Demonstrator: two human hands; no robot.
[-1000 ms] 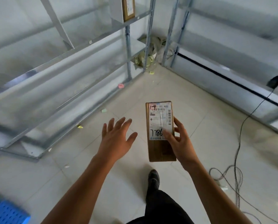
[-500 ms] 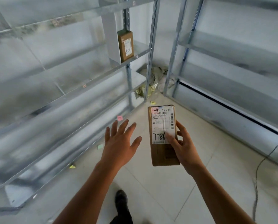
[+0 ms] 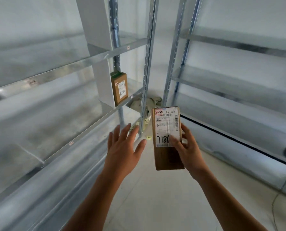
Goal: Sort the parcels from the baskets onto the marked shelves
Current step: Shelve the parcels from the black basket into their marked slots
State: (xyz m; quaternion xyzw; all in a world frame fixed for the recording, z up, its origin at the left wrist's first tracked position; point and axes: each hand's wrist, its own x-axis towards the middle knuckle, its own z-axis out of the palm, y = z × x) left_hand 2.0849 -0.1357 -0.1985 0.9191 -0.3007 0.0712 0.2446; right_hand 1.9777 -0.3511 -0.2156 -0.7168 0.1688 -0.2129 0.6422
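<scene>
Parcel point(image 3: 168, 139) gripped upright in right hand point(image 3: 189, 147); left hand point(image 3: 124, 147) spread beside it, holding nothing; second parcel point(image 3: 119, 88) on shelf point(image 3: 135, 95) beyond.

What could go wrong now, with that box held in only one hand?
The right hand grips the parcel along one edge while the left hand hovers open beside it, so it might slip. The thumb overlaps the label near its handwritten number, so it could be misread.

parcel point(image 3: 164, 130): brown, labelled 7786, upright | second parcel point(image 3: 119, 88): upright on shelf point(image 3: 135, 85)
</scene>
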